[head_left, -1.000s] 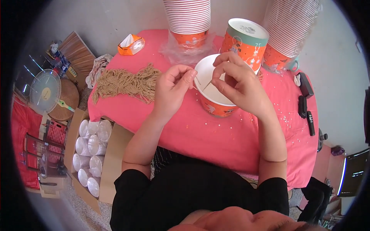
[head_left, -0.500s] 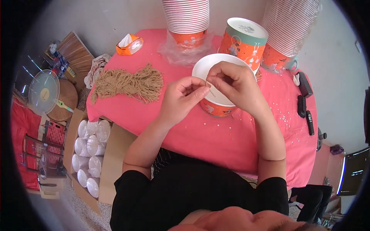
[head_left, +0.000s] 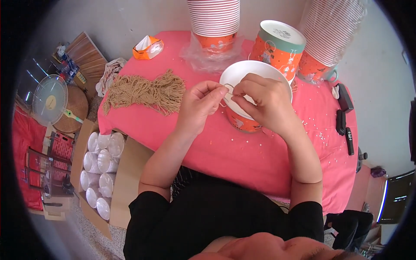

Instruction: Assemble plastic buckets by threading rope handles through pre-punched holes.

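Over a white-lined orange paper bucket [head_left: 238, 71], both of my hands are raised close together. Between them runs a short, thin pale cord [head_left: 229, 85], bent into a small loop. My left hand [head_left: 198, 107] pinches one part of it between thumb and forefinger. Thumb and fingers of my right hand [head_left: 265, 102] are closed on the cord from the other side, with the exact grip partly hidden. A bundle of tan cords [head_left: 145, 92] lies on the pink-covered table [head_left: 208, 151], left of my left hand.
Behind the bucket stand an upturned orange-and-green bucket [head_left: 281, 43] and two tall bucket stacks, left [head_left: 214, 19] and right [head_left: 329, 30]. An orange packet [head_left: 148, 47] is at the far left. Small white bits and a black remote [head_left: 349, 141] lie right. A carton [head_left: 130, 182] holds wrapped cups.
My hands have moved slightly apart, and the cord between them now bends into a loop. The whole view has shifted a little.
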`<state>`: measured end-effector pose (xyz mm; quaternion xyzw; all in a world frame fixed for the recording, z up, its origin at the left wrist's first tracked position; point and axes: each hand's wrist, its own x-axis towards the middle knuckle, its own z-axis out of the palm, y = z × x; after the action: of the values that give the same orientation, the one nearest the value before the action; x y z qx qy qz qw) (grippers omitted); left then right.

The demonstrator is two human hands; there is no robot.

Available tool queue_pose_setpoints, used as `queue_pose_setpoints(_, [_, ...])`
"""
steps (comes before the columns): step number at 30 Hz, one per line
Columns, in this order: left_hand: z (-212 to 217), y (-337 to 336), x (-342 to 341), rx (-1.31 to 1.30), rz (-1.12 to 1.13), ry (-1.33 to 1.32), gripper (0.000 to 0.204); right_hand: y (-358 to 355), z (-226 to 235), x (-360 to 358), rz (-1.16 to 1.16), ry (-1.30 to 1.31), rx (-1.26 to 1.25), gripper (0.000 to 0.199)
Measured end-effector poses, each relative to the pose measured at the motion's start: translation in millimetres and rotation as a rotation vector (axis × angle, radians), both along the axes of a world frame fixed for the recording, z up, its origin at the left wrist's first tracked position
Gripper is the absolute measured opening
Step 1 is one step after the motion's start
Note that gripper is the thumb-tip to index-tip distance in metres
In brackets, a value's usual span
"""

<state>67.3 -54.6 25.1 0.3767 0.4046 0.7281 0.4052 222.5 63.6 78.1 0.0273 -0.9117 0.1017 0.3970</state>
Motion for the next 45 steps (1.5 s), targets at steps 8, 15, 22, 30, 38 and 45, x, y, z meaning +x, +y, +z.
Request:
queue_pose_setpoints(8, [2, -8, -2, -0.048, 0.051, 0.271, 0.014, 12, 17, 18, 0.008, -0.022, -0.107, 0.011])
queue_pose_setpoints(15, [0, -13, 0, -0.051, -0.025, 0.188, 0.012, 9, 15, 17, 0.070, -0.070, -0.045, 0.009])
queue_pose_setpoints(22, [-9, -12, 8, -0.021, -0.058, 0.091, 0.012, 2, 6, 2, 0.110, -0.004, 0.009, 0.010])
queue_pose_setpoints(30, [-10, -16, 8, -0.008, -0.124, -0.004, 0.013, 1, 6, 2, 0.095, -0.035, 0.010, 0.011])
queue_pose_setpoints(38, [-16, -9, 17, 0.029, 0.095, 0.209, 0.008, 0, -2, 2, 0.133, -0.130, -0.295, 0.006])
queue_pose_setpoints(45, [-21, -10, 24, 0.205, 0.290, 0.423, 0.010, -3, -2, 3, 0.166, -0.268, -0.527, 0.006])
